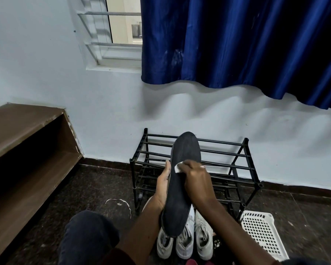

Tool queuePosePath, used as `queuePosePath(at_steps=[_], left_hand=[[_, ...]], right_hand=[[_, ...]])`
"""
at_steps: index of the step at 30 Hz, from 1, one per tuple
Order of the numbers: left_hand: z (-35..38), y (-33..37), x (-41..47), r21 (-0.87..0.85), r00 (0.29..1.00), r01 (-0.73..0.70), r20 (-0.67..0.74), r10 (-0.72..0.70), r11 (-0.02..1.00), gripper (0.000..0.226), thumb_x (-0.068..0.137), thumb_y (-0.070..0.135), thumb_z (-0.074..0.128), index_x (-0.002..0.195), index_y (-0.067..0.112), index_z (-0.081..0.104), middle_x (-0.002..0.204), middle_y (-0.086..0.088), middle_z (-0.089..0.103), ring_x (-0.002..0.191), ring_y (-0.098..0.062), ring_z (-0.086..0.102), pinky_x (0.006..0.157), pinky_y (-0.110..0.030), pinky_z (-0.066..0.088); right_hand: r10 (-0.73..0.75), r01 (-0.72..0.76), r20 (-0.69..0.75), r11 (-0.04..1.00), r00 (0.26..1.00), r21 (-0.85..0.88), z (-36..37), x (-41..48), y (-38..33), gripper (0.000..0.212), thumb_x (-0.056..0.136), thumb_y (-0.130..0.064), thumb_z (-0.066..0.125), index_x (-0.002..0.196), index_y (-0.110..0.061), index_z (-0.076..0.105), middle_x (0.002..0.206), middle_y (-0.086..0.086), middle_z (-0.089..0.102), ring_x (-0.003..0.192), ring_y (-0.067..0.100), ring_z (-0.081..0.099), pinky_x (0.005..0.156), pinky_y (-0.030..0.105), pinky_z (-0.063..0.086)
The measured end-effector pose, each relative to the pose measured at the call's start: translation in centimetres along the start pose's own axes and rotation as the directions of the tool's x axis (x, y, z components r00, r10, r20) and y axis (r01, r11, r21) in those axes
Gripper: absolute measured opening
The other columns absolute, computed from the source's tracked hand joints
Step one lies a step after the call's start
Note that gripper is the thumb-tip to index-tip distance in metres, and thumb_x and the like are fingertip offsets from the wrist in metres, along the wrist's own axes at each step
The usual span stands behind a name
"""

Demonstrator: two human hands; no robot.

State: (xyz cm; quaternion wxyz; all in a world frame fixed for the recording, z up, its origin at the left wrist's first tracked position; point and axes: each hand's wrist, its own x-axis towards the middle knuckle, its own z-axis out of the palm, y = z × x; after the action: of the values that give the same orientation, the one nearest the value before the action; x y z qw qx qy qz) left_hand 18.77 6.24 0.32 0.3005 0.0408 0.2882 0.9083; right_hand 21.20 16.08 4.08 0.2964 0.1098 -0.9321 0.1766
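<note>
A dark shoe [182, 180] is held sole-up in front of me, its toe pointing away toward the wall. My left hand [163, 185] grips its left edge from underneath. My right hand [196, 178] presses a small white wipe [178, 167] against the sole near its middle, fingers curled over the wipe. Most of the wipe is hidden under my fingers.
A black metal shoe rack [237, 155] stands against the white wall behind the shoe. Three white sneakers [185, 243] lie on the dark floor below my hands. A white perforated basket [262, 230] sits at the right, a brown wooden shelf [27, 142] at the left. My knee [88, 236] is lower left.
</note>
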Motion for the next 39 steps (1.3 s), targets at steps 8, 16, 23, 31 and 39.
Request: queuePosePath(at_steps=[8,16,23,31,39], left_hand=[[-1.8,0.2,0.8,-0.128,0.998,0.061,-0.005,-0.062,0.990,0.079,0.080,0.067,0.042,0.120,0.002,0.063,0.122,-0.019,0.061,0.107,-0.031,0.061,0.084,-0.040,0.053],[-1.0,0.3,0.7,0.027,0.999,0.038,-0.020,-0.037,0.999,0.086,0.060,0.055,0.079,0.124,0.002,0.060,0.129,-0.022,0.056,0.116,-0.035,0.057,0.096,-0.045,0.048],[-0.5,-0.2,0.5,0.000,0.998,-0.013,-0.061,0.013,1.000,0.055,0.088,0.051,0.044,0.098,0.006,0.074,0.099,-0.014,0.071,0.089,-0.025,0.069,0.075,-0.031,0.057],[-1.1,0.4,0.5,-0.169,0.996,0.090,-0.003,-0.091,0.982,0.078,0.087,0.066,0.035,0.121,0.001,0.062,0.127,-0.019,0.057,0.107,-0.034,0.061,0.078,-0.039,0.055],[-0.4,-1.3,-0.2,0.015,0.991,0.074,-0.111,-0.072,0.997,0.058,0.095,0.049,0.033,0.117,0.005,0.064,0.113,-0.016,0.065,0.103,-0.027,0.064,0.092,-0.035,0.050]], right_hand=[[-0.220,0.182,0.089,0.933,0.971,0.311,-0.5,-6.9,-2.2,0.014,0.077,-0.012,0.053,0.075,-0.010,0.067,0.098,0.003,0.068,0.093,0.013,0.061,0.082,0.013,0.041],[-0.278,0.269,0.068,0.956,0.958,0.114,-0.2,-3.4,-0.1,0.015,0.074,-0.008,0.060,0.084,-0.006,0.070,0.090,0.008,0.071,0.085,0.020,0.066,0.083,0.019,0.044],[0.112,-0.110,0.003,0.975,0.994,0.192,-0.4,0.8,1.4,0.019,0.075,0.006,0.063,0.084,-0.010,0.060,0.069,0.011,0.067,0.060,0.029,0.063,0.053,0.034,0.045],[-0.197,0.146,0.147,0.942,0.969,0.302,-0.8,-6.6,-2.0,0.038,0.077,-0.004,0.067,0.103,-0.020,0.044,0.073,0.001,0.063,0.062,0.016,0.060,0.053,0.018,0.040],[0.019,-0.026,0.073,0.995,0.997,0.095,0.0,1.2,1.8,0.032,0.084,-0.001,0.052,0.114,-0.008,0.046,0.080,0.017,0.067,0.064,0.033,0.064,0.047,0.030,0.048]])
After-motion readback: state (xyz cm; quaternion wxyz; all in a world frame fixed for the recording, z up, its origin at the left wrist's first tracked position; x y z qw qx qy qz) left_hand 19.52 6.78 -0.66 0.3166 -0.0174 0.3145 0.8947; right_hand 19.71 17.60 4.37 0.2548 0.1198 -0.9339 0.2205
